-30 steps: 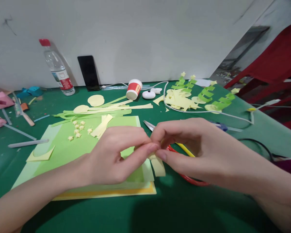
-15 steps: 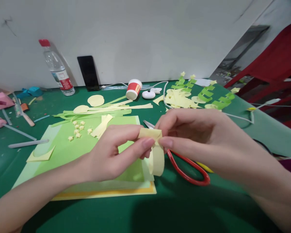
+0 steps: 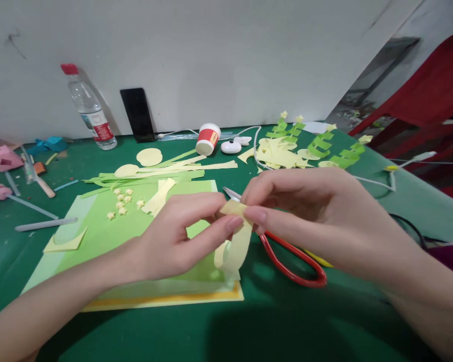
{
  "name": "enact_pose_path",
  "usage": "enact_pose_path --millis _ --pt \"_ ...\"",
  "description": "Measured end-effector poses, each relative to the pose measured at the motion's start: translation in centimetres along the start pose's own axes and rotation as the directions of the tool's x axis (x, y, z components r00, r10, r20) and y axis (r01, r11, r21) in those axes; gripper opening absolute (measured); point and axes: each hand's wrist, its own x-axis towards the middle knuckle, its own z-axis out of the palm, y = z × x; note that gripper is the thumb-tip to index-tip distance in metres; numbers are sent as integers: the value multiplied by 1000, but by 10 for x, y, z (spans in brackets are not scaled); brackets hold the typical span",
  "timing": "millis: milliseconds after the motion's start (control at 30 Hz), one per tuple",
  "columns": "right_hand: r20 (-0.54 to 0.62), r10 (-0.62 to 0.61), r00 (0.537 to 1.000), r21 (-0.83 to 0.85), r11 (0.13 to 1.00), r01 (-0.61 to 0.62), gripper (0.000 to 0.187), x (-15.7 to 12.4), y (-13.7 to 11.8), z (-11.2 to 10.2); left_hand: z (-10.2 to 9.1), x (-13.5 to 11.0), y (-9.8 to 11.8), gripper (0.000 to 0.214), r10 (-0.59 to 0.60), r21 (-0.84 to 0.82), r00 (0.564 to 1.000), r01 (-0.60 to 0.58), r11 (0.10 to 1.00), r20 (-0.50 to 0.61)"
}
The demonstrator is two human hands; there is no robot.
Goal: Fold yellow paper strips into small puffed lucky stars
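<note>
My left hand (image 3: 179,234) and my right hand (image 3: 309,211) meet above the green table, both pinching one pale yellow paper strip (image 3: 236,244). The top of the strip is folded between my fingertips and its loose end curls down toward the stack of green and yellow paper sheets (image 3: 136,281). Red-handled scissors (image 3: 292,259) lie on the table just under my right hand. Several tiny folded yellow stars (image 3: 121,198) rest on the green sheet, beyond my left hand.
Cut yellow and green strips (image 3: 162,171) and yellow circles lie further back. A water bottle (image 3: 88,108), a dark phone (image 3: 138,115) and a tipped red cup (image 3: 208,139) stand near the wall. Green paper chains (image 3: 317,146) and white cables are at right, pink craft pieces (image 3: 2,156) at left.
Both hands rose from the table with the strip, uncovering the scissors' red handle. Since half a second ago, the hanging loop of the strip has loosened and its end now hangs lower.
</note>
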Motion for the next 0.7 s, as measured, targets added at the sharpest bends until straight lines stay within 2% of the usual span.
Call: enact_pose_path --millis 100,267,333,400,567,700 --pt "-11 -17 1000 -32 999 17 15 -1 0 0 0 -2 1 24 -9 -10 1000 9 1000 11" --pt "-39 -20 999 -45 999 19 17 0 -2 -3 -2 -5 2 5 -16 -125 997 26 992 79" --pt "-55 -31 998 -55 998 28 17 1 -2 -3 -2 -5 1 8 -21 -129 997 31 991 81" --pt "-58 -43 997 -47 998 40 17 1 -1 -3 -1 -3 0 12 -35 -136 998 43 990 59" --pt "-41 -61 997 -25 998 60 15 -1 1 -1 4 0 -1 2 -94 -201 993 78 977 -75" --pt "-41 -87 995 -74 994 84 14 0 1 -2 4 -1 5 11 -217 -283 974 193 939 -58"
